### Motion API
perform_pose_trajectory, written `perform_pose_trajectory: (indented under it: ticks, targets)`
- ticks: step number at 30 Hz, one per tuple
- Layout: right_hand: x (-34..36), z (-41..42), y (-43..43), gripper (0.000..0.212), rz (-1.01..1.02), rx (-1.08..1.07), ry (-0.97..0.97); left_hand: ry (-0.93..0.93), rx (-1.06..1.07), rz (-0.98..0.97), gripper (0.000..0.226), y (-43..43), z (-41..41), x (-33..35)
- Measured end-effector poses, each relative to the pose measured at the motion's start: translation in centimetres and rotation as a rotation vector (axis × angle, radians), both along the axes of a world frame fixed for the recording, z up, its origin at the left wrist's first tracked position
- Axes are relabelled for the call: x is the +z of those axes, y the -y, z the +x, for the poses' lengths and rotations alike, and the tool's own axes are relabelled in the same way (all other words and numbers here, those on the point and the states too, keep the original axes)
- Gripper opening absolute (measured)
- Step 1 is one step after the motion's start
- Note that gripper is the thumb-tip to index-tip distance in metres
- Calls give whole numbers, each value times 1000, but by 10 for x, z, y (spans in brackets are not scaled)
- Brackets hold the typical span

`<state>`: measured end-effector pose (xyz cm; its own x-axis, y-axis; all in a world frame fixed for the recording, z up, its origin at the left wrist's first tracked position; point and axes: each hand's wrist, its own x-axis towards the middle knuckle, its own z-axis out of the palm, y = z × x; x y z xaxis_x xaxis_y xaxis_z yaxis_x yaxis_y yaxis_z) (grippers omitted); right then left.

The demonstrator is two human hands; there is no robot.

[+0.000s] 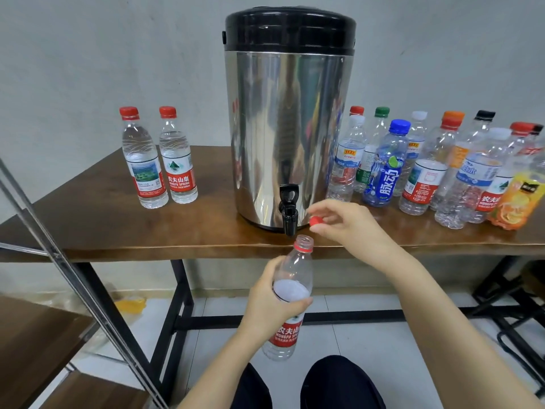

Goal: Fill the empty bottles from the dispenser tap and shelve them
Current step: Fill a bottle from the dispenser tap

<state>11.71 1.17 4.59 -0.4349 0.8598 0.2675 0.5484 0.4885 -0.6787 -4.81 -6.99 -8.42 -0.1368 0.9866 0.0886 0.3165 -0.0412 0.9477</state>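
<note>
Clear red-labelled plastic bottle [295,270]: your left fingers [290,305] grip it, your right fingers [326,206] pinch its small red cap [316,221]. Two filled bottles [144,160] done, many empty bottles [424,178] left.

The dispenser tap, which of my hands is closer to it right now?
Right. The right hand, pinching the red cap, is level with the tap, just to its right. The left hand grips the open bottle lower down, below the table edge.
</note>
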Motion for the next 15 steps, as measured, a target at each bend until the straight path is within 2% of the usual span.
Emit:
perform_pose_trajectory:
  ticks: [3, 5, 8, 12, 15]
  targets:
    - [-25, 6, -28, 26, 81, -248, 95, 13, 71, -25, 70, 1, 1, -10]
    - [-47, 8, -47, 27, 60, -326, 195, 8, 115, -33, 70, -2, 1, -13]
    - [-70, 5, -64, 29, 17, -344, 302, -36, 179, -30, 74, -9, 3, -12]
    - [-75, -4, -75, 33, 43, -360, 283, -148, 229, 49, 78, -19, 5, -8]
    - [-71, -7, -73, 44, 57, -367, 280, -201, 253, 89, 79, -21, 10, -6]
